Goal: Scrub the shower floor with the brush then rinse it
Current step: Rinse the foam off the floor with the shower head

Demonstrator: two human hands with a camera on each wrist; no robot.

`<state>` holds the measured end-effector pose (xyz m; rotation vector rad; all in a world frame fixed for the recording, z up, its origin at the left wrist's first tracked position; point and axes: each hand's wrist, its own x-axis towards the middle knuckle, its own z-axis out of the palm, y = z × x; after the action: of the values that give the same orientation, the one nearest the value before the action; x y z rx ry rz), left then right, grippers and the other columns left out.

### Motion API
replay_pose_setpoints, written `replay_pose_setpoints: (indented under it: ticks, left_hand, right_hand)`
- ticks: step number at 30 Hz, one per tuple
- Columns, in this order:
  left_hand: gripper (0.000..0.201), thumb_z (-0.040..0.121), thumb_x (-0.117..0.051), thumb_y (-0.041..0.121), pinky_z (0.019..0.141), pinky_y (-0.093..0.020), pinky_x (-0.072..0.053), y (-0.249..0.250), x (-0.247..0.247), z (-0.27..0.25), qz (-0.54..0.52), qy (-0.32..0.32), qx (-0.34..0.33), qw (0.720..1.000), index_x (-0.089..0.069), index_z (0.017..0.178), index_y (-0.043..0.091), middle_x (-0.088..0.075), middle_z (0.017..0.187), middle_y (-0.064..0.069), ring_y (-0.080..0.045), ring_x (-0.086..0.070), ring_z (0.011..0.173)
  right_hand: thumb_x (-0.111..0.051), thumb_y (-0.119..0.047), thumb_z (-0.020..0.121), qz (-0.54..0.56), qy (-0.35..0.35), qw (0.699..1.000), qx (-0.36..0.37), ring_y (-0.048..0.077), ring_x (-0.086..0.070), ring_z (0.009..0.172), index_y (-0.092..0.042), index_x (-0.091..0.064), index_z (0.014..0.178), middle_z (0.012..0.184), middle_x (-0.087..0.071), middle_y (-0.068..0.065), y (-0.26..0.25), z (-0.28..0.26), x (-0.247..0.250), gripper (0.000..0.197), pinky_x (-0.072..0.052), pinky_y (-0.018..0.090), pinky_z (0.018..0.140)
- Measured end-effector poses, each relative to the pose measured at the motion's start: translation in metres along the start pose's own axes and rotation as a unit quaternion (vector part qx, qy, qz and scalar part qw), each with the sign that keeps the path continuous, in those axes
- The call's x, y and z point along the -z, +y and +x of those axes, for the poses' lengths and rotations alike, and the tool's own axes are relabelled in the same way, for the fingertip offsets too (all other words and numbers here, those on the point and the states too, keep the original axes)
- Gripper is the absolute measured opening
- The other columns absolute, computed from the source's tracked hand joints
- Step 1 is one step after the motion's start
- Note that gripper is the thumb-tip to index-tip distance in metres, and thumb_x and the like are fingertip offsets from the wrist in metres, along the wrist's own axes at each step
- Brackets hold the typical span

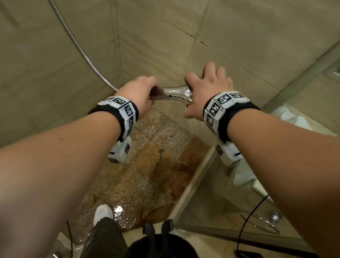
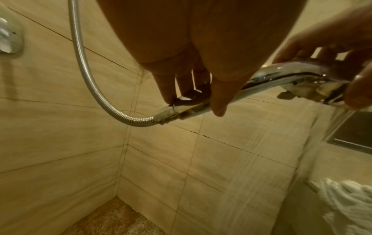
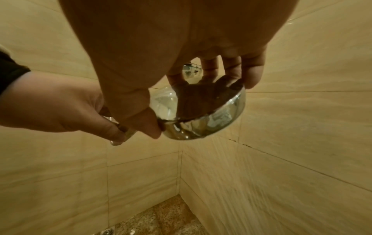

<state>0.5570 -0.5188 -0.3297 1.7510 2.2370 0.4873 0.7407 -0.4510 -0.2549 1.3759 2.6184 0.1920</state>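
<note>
A chrome hand shower [image 1: 177, 94] is held at chest height over the wet granite shower floor [image 1: 148, 169]. My left hand [image 1: 140, 94] grips its handle [image 2: 193, 108] near the hose joint. My right hand [image 1: 208, 90] lies over the round spray head [image 3: 203, 120], fingers curled on the far rim and thumb on the near rim. Water streams [image 3: 231, 182] fall from the head toward the floor at the right. The ribbed metal hose [image 1: 69, 31] curves up and to the left. No brush shows in any view.
Beige tiled walls [image 1: 157, 19] meet in a corner behind the shower. A glass partition [image 1: 296, 115] stands to the right, with white towels [image 1: 291, 121] beyond it. A chrome wall fitting [image 2: 8, 38] is at the left. My white shoe [image 1: 103, 213] stands at the floor's near edge.
</note>
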Motion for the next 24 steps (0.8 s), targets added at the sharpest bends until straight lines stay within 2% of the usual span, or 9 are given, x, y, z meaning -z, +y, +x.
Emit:
replay_pose_setpoints:
  ticks: [4, 8, 13, 19, 24]
  left_hand:
    - [0.038, 0.09, -0.068, 0.013, 0.093, -0.044, -0.053, -0.037, 0.019, -0.025, 0.029, -0.01, 0.036, 0.999, -0.059, 0.125, 0.024, -0.061, 0.121, -0.006, -0.032, -0.062, 0.107]
    - [0.036, 0.09, -0.071, 0.014, 0.092, -0.044, -0.054, -0.083, 0.037, -0.062, 0.054, -0.021, 0.097, 0.994, -0.062, 0.122, 0.029, -0.062, 0.118, -0.003, -0.029, -0.063, 0.105]
    - [0.034, 0.09, -0.073, 0.014, 0.09, -0.044, -0.056, -0.133, 0.064, -0.113, 0.1, -0.031, 0.167, 0.98, -0.064, 0.118, 0.03, -0.062, 0.117, -0.002, -0.029, -0.064, 0.104]
    - [0.034, 0.09, -0.07, 0.011, 0.087, -0.041, -0.053, -0.166, 0.104, -0.153, 0.141, -0.012, 0.215, 0.966, -0.065, 0.117, 0.03, -0.062, 0.118, -0.001, -0.03, -0.063, 0.103]
    - [0.032, 0.091, -0.067, 0.009, 0.086, -0.038, -0.047, -0.177, 0.137, -0.162, 0.169, -0.001, 0.225, 0.96, -0.065, 0.117, 0.027, -0.06, 0.113, -0.001, -0.029, -0.06, 0.105]
  right_hand:
    - [-0.077, -0.058, 0.061, 0.055, -0.021, 0.998, 0.03, 0.028, -0.032, 0.101, -0.033, -0.045, 0.117, 0.111, -0.029, 0.005, -0.04, 0.008, -0.01, 0.069, -0.041, 0.044, 0.086]
    - [-0.076, -0.06, 0.062, 0.101, -0.045, 0.991, 0.08, 0.033, -0.038, 0.111, -0.035, -0.044, 0.123, 0.118, -0.032, 0.007, -0.095, 0.013, -0.027, 0.074, -0.04, 0.045, 0.089]
    - [-0.077, -0.059, 0.063, 0.162, -0.087, 0.972, 0.145, 0.034, -0.038, 0.114, -0.035, -0.043, 0.127, 0.12, -0.031, 0.008, -0.167, 0.011, -0.039, 0.077, -0.044, 0.046, 0.091]
    - [-0.077, -0.054, 0.064, 0.228, -0.11, 0.949, 0.188, 0.03, -0.038, 0.112, -0.036, -0.041, 0.127, 0.115, -0.028, 0.004, -0.23, 0.012, -0.035, 0.076, -0.048, 0.044, 0.089]
    - [-0.076, -0.053, 0.066, 0.251, -0.105, 0.939, 0.212, 0.031, -0.041, 0.112, -0.034, -0.04, 0.127, 0.118, -0.03, 0.006, -0.255, 0.018, -0.021, 0.074, -0.049, 0.043, 0.092]
